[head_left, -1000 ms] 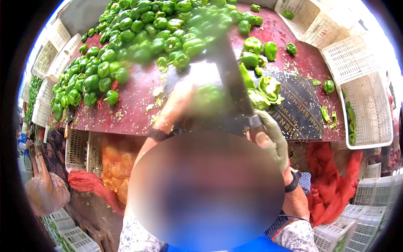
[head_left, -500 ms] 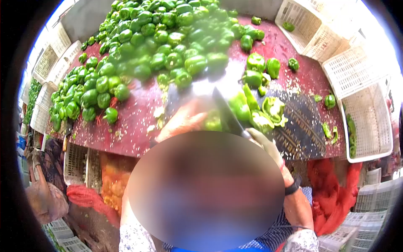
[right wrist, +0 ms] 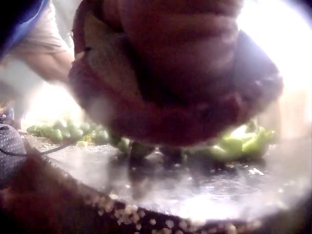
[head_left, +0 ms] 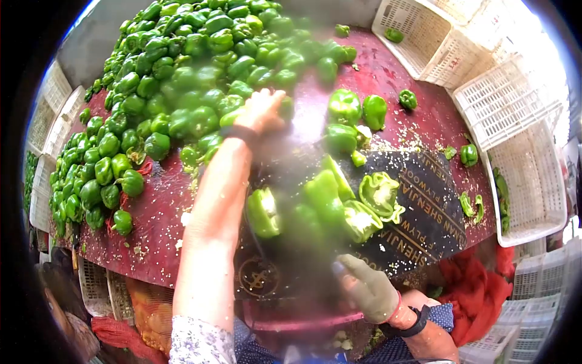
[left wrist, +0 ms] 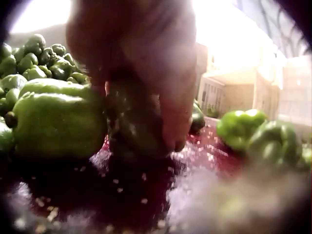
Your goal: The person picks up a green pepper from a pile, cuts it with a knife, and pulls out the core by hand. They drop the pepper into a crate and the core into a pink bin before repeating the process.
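Note:
At the near edge of the pile, my bare left hand (head_left: pixel 260 112) reaches over a green pepper (head_left: pixel 285 109). The left wrist view shows its fingers (left wrist: pixel 175 117) curled down around a dark green pepper (left wrist: pixel 134 117), beside a larger one (left wrist: pixel 58 119). My gloved right hand (head_left: pixel 370 292) is curled by the board's front edge, with a bit of the knife (head_left: pixel 339 267) at its fingertips; the blade is blurred. Cut peppers (head_left: pixel 379 194) and a pepper half (head_left: pixel 264 212) lie on the black board (head_left: pixel 424 206). In the right wrist view the right hand (right wrist: pixel 180 53) hides its grip.
A large pile of peppers (head_left: pixel 182 54) covers the red table's (head_left: pixel 163 255) back left. Several loose peppers (head_left: pixel 374 112) lie behind the board. White crates (head_left: pixel 527 182) line the right side. Red netting (head_left: pixel 473 291) hangs below the table at the right.
My left hand has moved from the board forward to the pile and reached a pepper. My right hand has drawn back toward the board's front edge. A pepper half lies at the board's left.

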### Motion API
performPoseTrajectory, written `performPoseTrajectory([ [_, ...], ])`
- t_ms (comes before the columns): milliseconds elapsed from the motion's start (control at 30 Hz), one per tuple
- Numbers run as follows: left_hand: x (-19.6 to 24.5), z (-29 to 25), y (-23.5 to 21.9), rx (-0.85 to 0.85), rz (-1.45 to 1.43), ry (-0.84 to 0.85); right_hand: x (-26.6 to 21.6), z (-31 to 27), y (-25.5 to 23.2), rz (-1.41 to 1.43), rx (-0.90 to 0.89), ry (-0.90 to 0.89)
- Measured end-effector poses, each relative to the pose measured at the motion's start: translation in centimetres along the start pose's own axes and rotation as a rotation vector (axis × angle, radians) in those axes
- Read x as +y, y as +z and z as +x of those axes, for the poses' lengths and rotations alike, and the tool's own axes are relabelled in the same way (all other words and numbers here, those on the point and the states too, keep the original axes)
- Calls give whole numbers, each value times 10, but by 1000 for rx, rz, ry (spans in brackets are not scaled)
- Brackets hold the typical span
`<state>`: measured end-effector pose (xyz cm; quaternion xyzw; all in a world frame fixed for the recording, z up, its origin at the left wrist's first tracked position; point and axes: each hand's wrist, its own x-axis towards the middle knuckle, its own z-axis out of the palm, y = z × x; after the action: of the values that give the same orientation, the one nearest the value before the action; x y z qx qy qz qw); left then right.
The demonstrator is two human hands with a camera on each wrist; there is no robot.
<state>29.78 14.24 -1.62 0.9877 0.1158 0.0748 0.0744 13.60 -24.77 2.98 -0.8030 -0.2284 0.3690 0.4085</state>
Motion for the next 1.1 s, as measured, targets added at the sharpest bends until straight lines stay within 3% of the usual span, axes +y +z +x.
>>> performPoseTrajectory([
  [100,-8,1,0,-24,-128,-11,-3,1,-2,79,-16,4],
  [200,5,-21,-7,41,-144,26,6,5,6,296,30,235],
  [267,17,-28,-11,-77,-105,76,10,0,8,435,28,220],
  [300,21,-31,-15,-95,-129,109,7,-7,4,474,0,87],
  [400,16,-29,2,-130,-214,17,20,-16,-3,529,-60,-71],
  [533,25,-28,-4,-157,-277,128,32,-25,-11,517,-122,-96],
  [567,26,-35,-14,-285,-582,14,33,-30,-13,484,-117,-112],
  [633,19,-38,-12,-125,-469,-21,33,-40,-16,423,-83,-154],
  [667,17,-43,-8,-57,-533,-55,29,-46,-18,393,-56,-180],
  [700,16,-52,-6,-99,-767,-103,15,-56,-21,485,-107,-80],
  [767,16,-61,-13,-40,-463,2,25,-61,-15,489,-125,-129],
  [800,15,-62,-22,-212,-575,-47,30,-60,-16,482,-126,-168],
  [867,21,-70,-27,-187,-483,-120,32,-68,-17,350,-131,-288],
  [1000,52,-109,-67,-168,-290,-227,25,-78,-28,301,-142,-186],
  [1100,45,-120,-70,-238,-408,-267,21,-82,-40,229,-240,-139],
])
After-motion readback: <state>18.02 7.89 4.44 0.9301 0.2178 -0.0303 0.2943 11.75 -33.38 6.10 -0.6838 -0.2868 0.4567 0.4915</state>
